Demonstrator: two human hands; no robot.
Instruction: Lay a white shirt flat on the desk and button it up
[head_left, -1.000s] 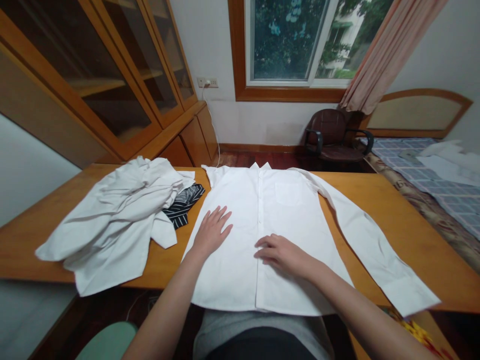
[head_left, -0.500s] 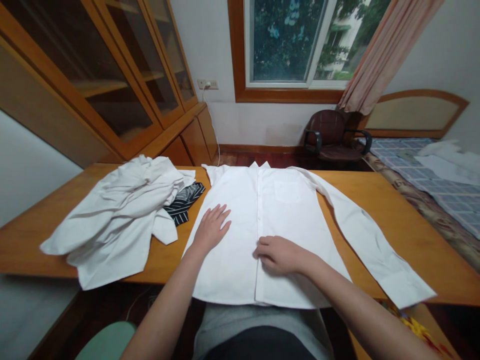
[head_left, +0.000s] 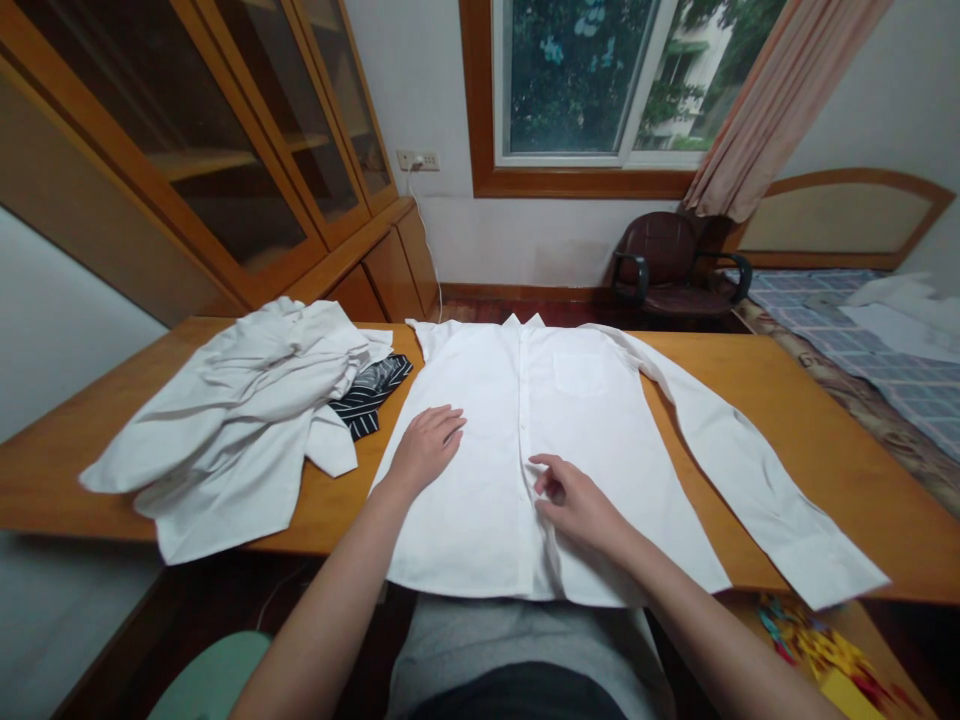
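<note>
A white button-up shirt (head_left: 484, 490) lies front side up, its collar at the far edge and its hem toward me. Its right-hand sleeve (head_left: 727, 440) stretches diagonally out to the side. The other sleeve is mostly hidden. Flat on the left half of the shirt rests my left hand (head_left: 431, 445), open. Beside the button strip is my right hand (head_left: 577, 500), its thumb and forefinger apart and nothing seen between them. A small raised fold runs down the shirt just below that hand.
A heap of white clothing (head_left: 247, 410) lies on the wooden table (head_left: 60, 480) at the left. A black striped cloth (head_left: 371, 395) pokes out from it. Beyond stand a glass-doored cabinet (head_left: 247, 180), a chair (head_left: 660, 260) and a bed (head_left: 862, 320).
My right hand has let its fingers come apart and shifted slightly right of the button strip. The cloth there has buckled into a fold. My left hand stays nearly in place.
</note>
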